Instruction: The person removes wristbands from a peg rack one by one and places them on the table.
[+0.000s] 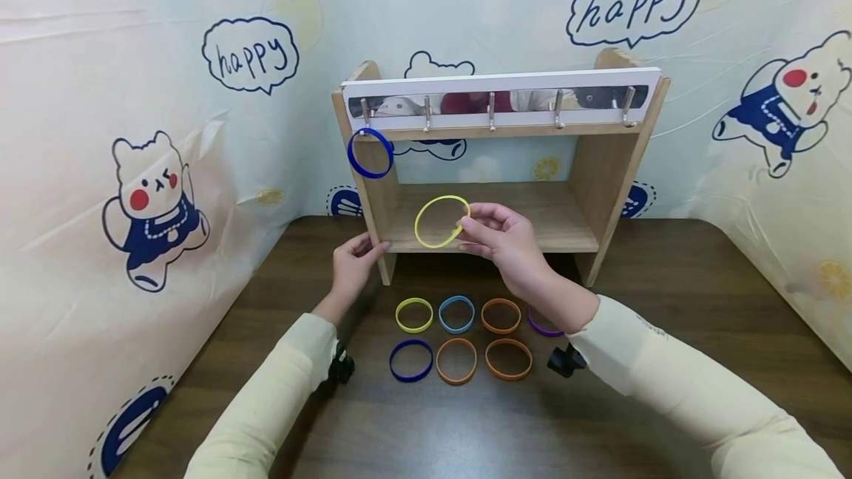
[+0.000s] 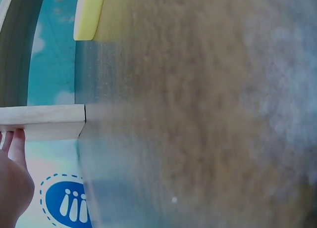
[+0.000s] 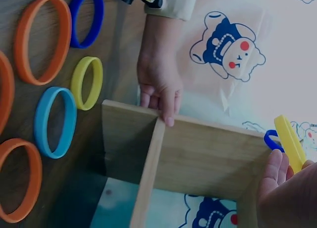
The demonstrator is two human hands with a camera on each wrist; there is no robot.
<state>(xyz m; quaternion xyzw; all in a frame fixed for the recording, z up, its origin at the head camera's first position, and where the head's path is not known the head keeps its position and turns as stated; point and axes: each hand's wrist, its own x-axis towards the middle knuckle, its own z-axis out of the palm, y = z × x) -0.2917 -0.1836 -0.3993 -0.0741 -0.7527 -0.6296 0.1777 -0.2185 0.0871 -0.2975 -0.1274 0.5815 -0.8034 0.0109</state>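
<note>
In the head view my right hand (image 1: pixel 501 246) pinches a yellow silicone wristband (image 1: pixel 442 222) between thumb and fingers, held up before the wooden shelf rack (image 1: pixel 492 216). My left hand (image 1: pixel 354 266) grips the front edge of the rack's left side panel low down, its thumb on the front and its fingers round the outer side. A dark blue wristband (image 1: pixel 370 153) hangs from the leftmost metal hook (image 1: pixel 364 115). From the right wrist, the yellow band (image 3: pixel 290 143) appears edge-on above my right hand (image 3: pixel 287 191).
On the brown table (image 1: pixel 466 427) before the rack lie two rows of wristbands, including a yellow one (image 1: pixel 414 316), a light blue one (image 1: pixel 456 315), a dark blue one (image 1: pixel 410 361) and several orange ones. My right forearm partly covers a purple band (image 1: pixel 546 324). More hooks (image 1: pixel 492 111) line the top rail.
</note>
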